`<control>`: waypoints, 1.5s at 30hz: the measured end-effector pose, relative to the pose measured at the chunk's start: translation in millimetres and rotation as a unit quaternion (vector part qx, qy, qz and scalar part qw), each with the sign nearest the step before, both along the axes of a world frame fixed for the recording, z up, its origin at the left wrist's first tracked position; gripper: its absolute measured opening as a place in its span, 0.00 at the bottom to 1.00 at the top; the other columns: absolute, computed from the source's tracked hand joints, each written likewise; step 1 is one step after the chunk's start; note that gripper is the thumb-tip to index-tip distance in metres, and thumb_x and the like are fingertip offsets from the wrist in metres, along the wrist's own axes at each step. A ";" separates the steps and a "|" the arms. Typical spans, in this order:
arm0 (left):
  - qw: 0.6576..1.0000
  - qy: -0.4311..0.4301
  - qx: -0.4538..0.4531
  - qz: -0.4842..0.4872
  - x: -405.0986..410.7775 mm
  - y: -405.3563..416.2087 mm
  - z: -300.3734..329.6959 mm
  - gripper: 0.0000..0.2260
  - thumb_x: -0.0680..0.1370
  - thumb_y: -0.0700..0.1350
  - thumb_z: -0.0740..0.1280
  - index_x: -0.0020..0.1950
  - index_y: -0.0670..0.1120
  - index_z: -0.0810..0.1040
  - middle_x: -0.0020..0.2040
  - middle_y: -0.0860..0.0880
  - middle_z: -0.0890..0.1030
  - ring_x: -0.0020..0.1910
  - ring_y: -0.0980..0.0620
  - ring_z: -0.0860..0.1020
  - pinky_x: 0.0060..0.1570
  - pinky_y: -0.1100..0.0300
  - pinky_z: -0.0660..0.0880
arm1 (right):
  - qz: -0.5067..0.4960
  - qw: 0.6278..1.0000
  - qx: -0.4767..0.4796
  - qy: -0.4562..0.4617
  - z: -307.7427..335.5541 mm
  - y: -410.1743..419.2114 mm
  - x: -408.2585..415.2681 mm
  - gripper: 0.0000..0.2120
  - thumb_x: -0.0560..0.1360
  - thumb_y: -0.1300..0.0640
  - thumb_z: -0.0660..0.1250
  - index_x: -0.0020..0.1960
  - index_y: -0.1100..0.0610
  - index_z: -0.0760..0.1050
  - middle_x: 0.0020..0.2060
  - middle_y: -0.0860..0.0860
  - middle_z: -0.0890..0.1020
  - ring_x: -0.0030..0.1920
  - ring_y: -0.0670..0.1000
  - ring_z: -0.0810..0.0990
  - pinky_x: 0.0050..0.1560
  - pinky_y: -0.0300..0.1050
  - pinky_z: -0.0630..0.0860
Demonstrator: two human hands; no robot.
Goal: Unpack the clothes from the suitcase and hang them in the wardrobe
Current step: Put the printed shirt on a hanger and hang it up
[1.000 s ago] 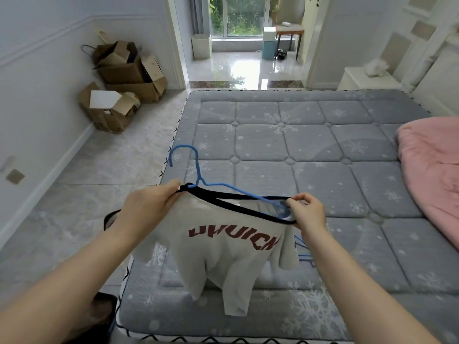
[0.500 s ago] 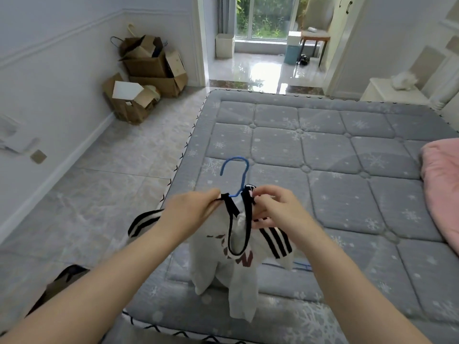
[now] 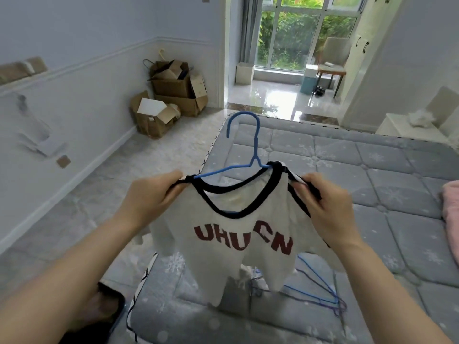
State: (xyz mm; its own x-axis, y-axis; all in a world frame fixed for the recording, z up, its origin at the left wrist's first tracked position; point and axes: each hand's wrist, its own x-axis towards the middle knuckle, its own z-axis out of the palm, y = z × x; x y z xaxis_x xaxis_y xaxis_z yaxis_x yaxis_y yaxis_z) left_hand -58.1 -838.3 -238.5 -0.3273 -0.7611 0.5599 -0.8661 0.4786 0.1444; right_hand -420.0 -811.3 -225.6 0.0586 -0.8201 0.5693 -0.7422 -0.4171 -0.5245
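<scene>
Raised and spread since before, the white sweater point(image 3: 238, 234) is pinched at both shoulders by the left hand point(image 3: 151, 194) and right hand point(image 3: 325, 204) so it is seated on the blue hanger point(image 3: 253, 155)

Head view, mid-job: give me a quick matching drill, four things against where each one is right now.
Things:
1. blue wire hanger
2. white knit top with red letters
3. spare wire hangers
4. brown cardboard boxes

Places:
A. lying on the grey mattress
B. piled on the floor by the wall
C. held at the shoulders by both hands
D. threaded through a neckline, hook up

Pairs: 1-D, 2-C, 3-A, 4-B
</scene>
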 end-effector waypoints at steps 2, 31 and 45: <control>1.000 -0.003 -0.005 0.001 10.3 -1.8 9.1 0.21 0.80 0.66 0.46 0.41 0.52 0.66 0.29 0.56 0.67 0.26 0.52 0.70 0.24 0.57 0.65 | 0.035 0.999 -0.001 -0.020 6.5 -4.3 8.3 0.08 0.78 0.48 0.63 0.48 0.51 0.78 0.35 0.41 0.77 0.36 0.42 0.76 0.34 0.33 0.66; 0.973 0.040 -0.156 0.164 1.3 86.8 68.6 0.23 0.83 0.59 0.53 0.40 0.47 0.77 0.28 0.56 0.68 0.25 0.53 0.70 0.24 0.61 0.64 | 0.260 0.965 0.017 -0.038 71.1 -9.4 30.6 0.14 0.78 0.47 0.59 0.51 0.54 0.79 0.36 0.45 0.80 0.39 0.46 0.76 0.36 0.39 0.70; 0.908 0.019 -0.028 0.418 -31.4 297.5 42.9 0.15 0.79 0.56 0.61 0.62 0.51 0.72 0.54 0.56 0.77 0.49 0.53 0.76 0.55 0.53 0.71 | 0.484 0.856 0.151 -0.095 37.7 41.1 92.2 0.13 0.74 0.39 0.61 0.42 0.45 0.78 0.30 0.50 0.75 0.30 0.48 0.70 0.32 0.50 0.66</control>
